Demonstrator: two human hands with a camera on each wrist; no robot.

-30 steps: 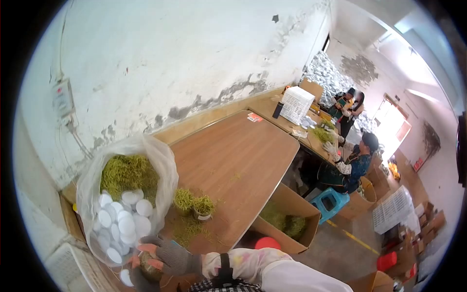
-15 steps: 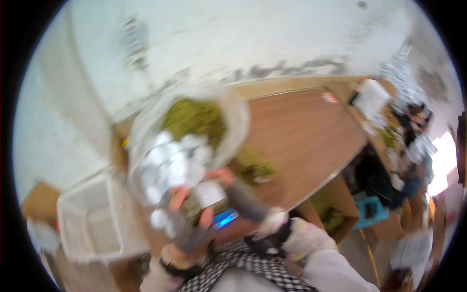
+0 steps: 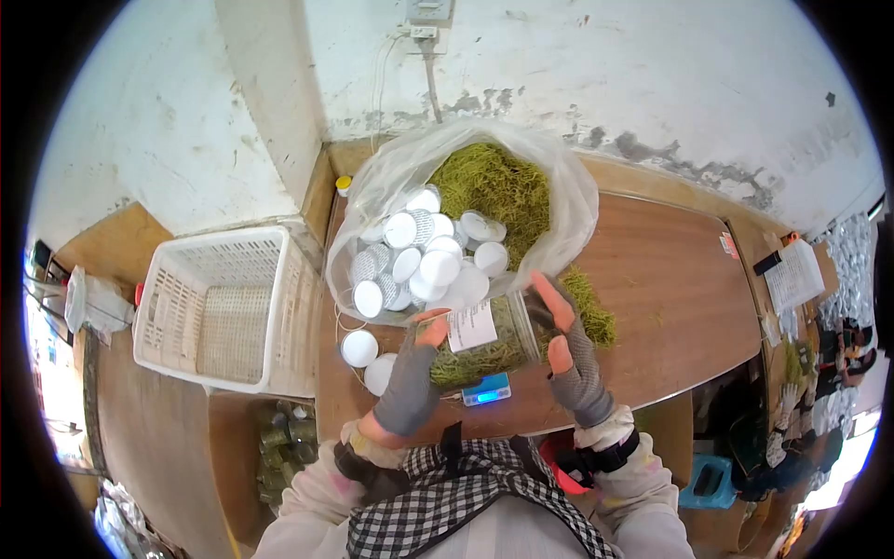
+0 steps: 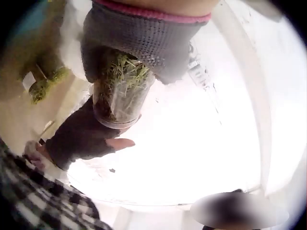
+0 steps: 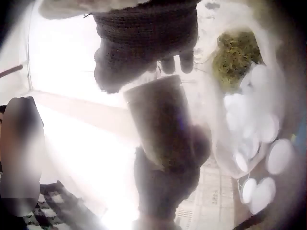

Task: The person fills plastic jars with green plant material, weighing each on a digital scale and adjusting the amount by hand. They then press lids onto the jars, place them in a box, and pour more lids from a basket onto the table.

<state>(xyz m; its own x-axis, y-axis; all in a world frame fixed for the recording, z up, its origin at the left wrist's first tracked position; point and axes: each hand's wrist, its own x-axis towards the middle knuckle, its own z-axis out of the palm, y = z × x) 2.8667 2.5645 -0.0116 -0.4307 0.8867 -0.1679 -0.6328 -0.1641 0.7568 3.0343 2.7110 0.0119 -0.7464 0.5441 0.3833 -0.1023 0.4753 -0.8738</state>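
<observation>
In the head view, my gloved left hand (image 3: 410, 387) grips a clear jar (image 3: 484, 359) of green moss, tilted on its side, with a white label (image 3: 472, 326) on its wall. My gloved right hand (image 3: 579, 368) is at the jar's right end, fingers and thumb extended. The left wrist view shows the left glove (image 4: 139, 40) round the jar (image 4: 122, 93), the right hand (image 4: 81, 136) beyond it. From the right wrist, the right hand's fingers (image 5: 184, 62) stand straight beside the jar's end; the left hand (image 5: 165, 187) holds the other end.
A plastic bag (image 3: 573, 186) holds moss (image 3: 494, 182) and white discs (image 3: 438, 267). A small blue device (image 3: 486, 389) with a lit display lies below the jar. Loose moss (image 3: 591, 312) is at right, a white crate (image 3: 277, 317) at left, and a box of jars (image 3: 233, 466) below it.
The head view has swung left, bringing the crate and the box of jars into sight. The jar now shows its label, and the right hand's fingers are extended at its end.
</observation>
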